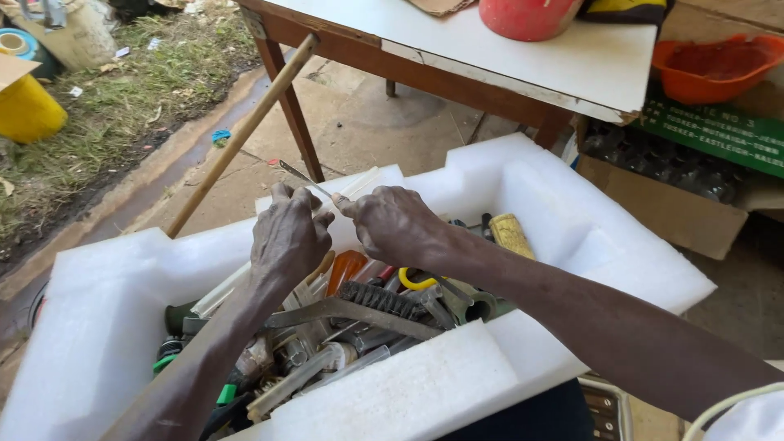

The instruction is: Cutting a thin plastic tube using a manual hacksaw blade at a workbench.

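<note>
My left hand (pixel 287 235) and my right hand (pixel 394 224) meet above a white foam box (pixel 572 237) full of tools. Together they pinch a thin metal rod (pixel 304 176) that sticks up and to the left from between the fingers. Below the hands lie several tools: a wire brush (pixel 377 299), an orange-handled tool (pixel 346 268), a yellow-handled tool (pixel 511 234), pliers and clear tubes. Both hands are closed around the thin rod, close to the box's far wall.
A long wooden stick (pixel 245 131) leans from the box toward a wooden table (pixel 523 57) carrying a red bucket (pixel 527 16). An orange bowl (pixel 715 67) sits on a cardboard box of dark bottles (pixel 661 163) at right. Grass and a yellow container (pixel 28 110) lie left.
</note>
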